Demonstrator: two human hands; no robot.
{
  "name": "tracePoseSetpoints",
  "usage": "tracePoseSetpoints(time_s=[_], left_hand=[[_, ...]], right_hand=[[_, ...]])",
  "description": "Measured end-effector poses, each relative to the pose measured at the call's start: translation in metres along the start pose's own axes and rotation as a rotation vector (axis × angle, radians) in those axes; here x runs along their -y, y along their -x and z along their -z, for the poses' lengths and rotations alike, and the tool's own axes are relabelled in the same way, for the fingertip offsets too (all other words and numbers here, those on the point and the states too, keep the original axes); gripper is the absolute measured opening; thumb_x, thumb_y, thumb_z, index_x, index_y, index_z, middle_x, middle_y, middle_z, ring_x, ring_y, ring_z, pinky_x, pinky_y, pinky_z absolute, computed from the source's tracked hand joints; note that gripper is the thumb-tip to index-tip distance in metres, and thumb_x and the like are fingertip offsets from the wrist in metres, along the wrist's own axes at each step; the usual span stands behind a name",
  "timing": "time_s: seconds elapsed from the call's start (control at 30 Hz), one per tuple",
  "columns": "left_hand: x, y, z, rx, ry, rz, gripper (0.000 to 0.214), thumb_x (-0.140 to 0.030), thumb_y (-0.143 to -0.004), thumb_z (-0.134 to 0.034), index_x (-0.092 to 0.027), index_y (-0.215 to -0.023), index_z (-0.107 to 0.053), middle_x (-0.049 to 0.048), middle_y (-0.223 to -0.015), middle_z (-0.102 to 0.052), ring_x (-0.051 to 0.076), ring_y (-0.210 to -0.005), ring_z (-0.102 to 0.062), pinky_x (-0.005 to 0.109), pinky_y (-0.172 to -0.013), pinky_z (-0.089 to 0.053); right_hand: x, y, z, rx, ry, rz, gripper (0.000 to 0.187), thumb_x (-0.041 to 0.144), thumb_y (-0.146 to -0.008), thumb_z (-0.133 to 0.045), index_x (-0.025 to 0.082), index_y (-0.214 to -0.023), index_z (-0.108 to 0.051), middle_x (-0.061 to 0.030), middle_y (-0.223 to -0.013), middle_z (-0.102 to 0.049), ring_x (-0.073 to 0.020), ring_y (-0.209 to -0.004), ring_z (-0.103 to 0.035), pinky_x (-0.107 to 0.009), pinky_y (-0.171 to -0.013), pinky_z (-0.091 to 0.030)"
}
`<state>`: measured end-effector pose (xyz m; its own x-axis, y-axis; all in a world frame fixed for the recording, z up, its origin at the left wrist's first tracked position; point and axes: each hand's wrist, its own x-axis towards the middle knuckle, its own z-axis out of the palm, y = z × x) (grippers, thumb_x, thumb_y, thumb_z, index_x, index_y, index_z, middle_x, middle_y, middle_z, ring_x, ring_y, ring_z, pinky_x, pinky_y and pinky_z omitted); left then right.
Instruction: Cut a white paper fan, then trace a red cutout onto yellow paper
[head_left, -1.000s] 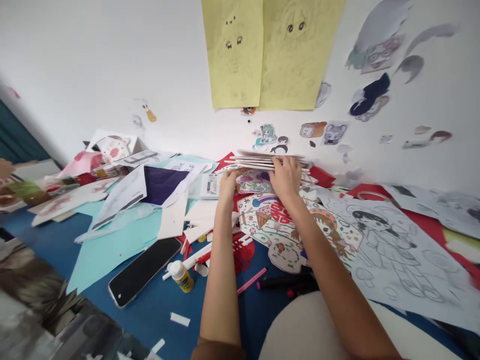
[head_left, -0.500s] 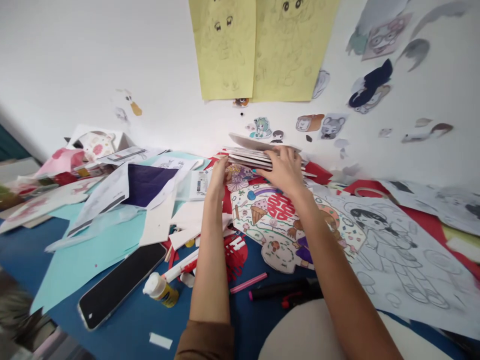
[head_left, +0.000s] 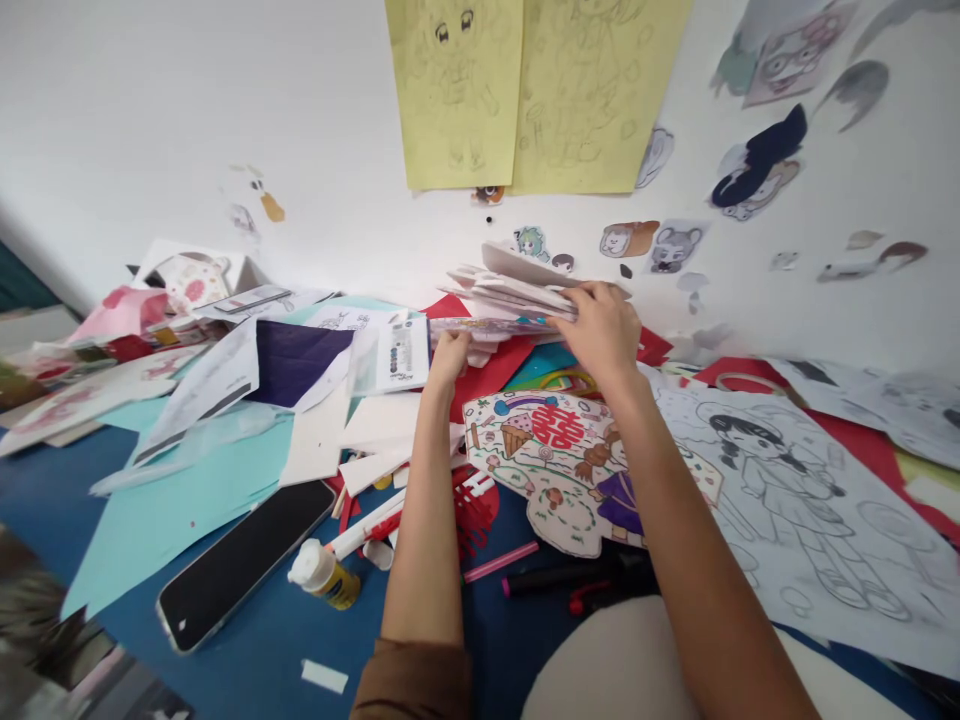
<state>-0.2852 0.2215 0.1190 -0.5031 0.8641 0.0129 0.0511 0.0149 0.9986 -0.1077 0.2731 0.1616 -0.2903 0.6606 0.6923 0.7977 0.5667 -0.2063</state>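
Note:
Near the wall, both hands hold a loose stack of white cardboard pieces slightly raised and tilted over the table. My left hand pinches the lower left edge, where a sheet with a coloured drawing shows at the bottom. Around the right end of the stack my right hand is closed, thumb toward the front. Below them lies a cut-out coloured drawing with a red double-happiness character, partly covered by my right forearm. Red paper and a yellow-green curved item show under the stack.
A black phone, a yellow glue bottle, a pink stick and a black marker lie in front. Turquoise paper and cardboard scraps spread left; a line drawing lies right. Yellow drawings hang on the wall.
The stack has been lifted and tilted, and its pieces fan apart more. My right hand has moved right with it. More red paper and the yellow-green item now show below.

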Motion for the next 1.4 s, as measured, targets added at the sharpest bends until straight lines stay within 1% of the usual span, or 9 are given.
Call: tracePoseSetpoints(time_s=[0.1, 0.23, 0.33, 0.47, 0.6, 0.73, 0.97, 1.2, 1.4], left_hand=[[-0.01, 0.007, -0.005, 0.02, 0.03, -0.108, 0.022, -0.022, -0.09, -0.042, -0.014, -0.109, -0.05, 0.0009, -0.088, -0.058, 0.001, -0.04, -0.034, 0.018, -0.04, -0.025], [-0.015, 0.014, -0.011, 0.078, 0.055, -0.189, 0.034, -0.018, -0.086, -0.043, -0.018, -0.119, -0.044, 0.0075, -0.122, -0.052, 0.0, -0.042, -0.038, 0.018, -0.04, -0.028], [-0.014, 0.015, -0.016, 0.122, 0.06, -0.212, 0.044, -0.018, -0.084, -0.043, -0.018, -0.128, -0.04, 0.0103, -0.128, -0.05, 0.0, -0.044, -0.04, 0.018, -0.04, -0.03], [-0.017, 0.016, -0.026, 0.16, 0.053, -0.229, 0.056, -0.017, -0.083, -0.044, -0.017, -0.137, -0.031, 0.0138, -0.133, -0.047, 0.0, -0.045, -0.041, 0.018, -0.039, -0.028], [-0.02, 0.018, -0.034, 0.168, 0.029, -0.272, 0.06, -0.017, -0.084, -0.042, -0.028, -0.141, -0.026, 0.0098, -0.149, -0.026, 0.0, -0.046, -0.04, 0.016, -0.038, -0.029], [-0.019, 0.017, -0.039, 0.175, 0.022, -0.274, 0.063, -0.017, -0.084, -0.04, -0.028, -0.143, -0.019, 0.0095, -0.151, -0.022, 0.0, -0.045, -0.04, 0.016, -0.037, -0.027], [-0.019, 0.018, -0.038, 0.167, 0.049, -0.26, 0.065, -0.016, -0.084, -0.042, -0.024, -0.144, -0.017, 0.01, -0.151, -0.023, 0.0, -0.045, -0.039, 0.017, -0.036, -0.028], [-0.017, 0.018, -0.039, 0.174, 0.043, -0.288, 0.066, -0.016, -0.084, -0.042, -0.025, -0.143, -0.016, 0.0113, -0.151, -0.021, 0.0, -0.044, -0.04, 0.017, -0.036, -0.03], [-0.017, 0.017, -0.039, 0.16, 0.013, -0.281, 0.065, -0.018, -0.084, -0.042, -0.028, -0.143, -0.018, 0.0109, -0.151, -0.022, 0.0, -0.046, -0.041, 0.015, -0.036, -0.03]], right_hand=[[0.002, -0.002, 0.005, 0.051, -0.1, 0.062, 0.04, 0.023, -0.077, -0.065, 0.01, -0.115, -0.063, -0.0167, -0.121, -0.055, -0.0333, -0.116, -0.044, -0.047, -0.099, -0.034], [0.01, -0.002, 0.034, 0.181, -0.405, 0.175, 0.03, 0.025, -0.081, -0.061, 0.017, -0.109, -0.066, -0.0065, -0.109, -0.064, -0.0187, -0.102, -0.057, -0.032, -0.092, -0.044], [0.008, -0.002, 0.059, 0.421, -0.715, 0.082, 0.026, 0.027, -0.089, -0.049, 0.015, -0.103, -0.068, -0.0057, -0.091, -0.069, -0.015, -0.084, -0.064, -0.029, -0.081, -0.05], [-0.017, -0.002, 0.047, 0.789, -0.341, -0.1, 0.021, 0.017, -0.085, -0.054, 0.019, -0.098, -0.07, -0.0032, -0.108, -0.067, -0.0173, -0.099, -0.062, -0.028, -0.089, -0.047], [-0.053, 0.004, -0.001, 0.717, -0.156, -0.218, 0.025, 0.018, -0.087, -0.055, 0.014, -0.11, -0.061, -0.0097, -0.123, -0.058, -0.0213, -0.113, -0.053, -0.042, -0.098, -0.041], [-0.077, 0.011, -0.027, 0.698, -0.09, -0.276, 0.028, 0.033, -0.09, -0.052, 0.016, -0.112, -0.058, -0.008, -0.119, -0.057, -0.0201, -0.106, -0.056, -0.042, -0.091, -0.047], [-0.089, 0.008, -0.025, 0.8, -0.004, -0.348, 0.027, 0.036, -0.089, -0.053, 0.014, -0.104, -0.06, -0.006, -0.105, -0.061, -0.017, -0.093, -0.059, -0.035, -0.08, -0.051], [-0.088, 0.012, -0.012, 1.034, 0.025, -0.348, 0.023, 0.033, -0.089, -0.055, 0.011, -0.093, -0.06, -0.0029, -0.088, -0.062, -0.0116, -0.075, -0.059, -0.028, -0.067, -0.052], [-0.083, 0.012, -0.011, 1.085, 0.044, -0.365, 0.025, 0.035, -0.089, -0.054, 0.011, -0.088, -0.06, -0.001, -0.079, -0.06, -0.0088, -0.065, -0.057, -0.024, -0.06, -0.05]])
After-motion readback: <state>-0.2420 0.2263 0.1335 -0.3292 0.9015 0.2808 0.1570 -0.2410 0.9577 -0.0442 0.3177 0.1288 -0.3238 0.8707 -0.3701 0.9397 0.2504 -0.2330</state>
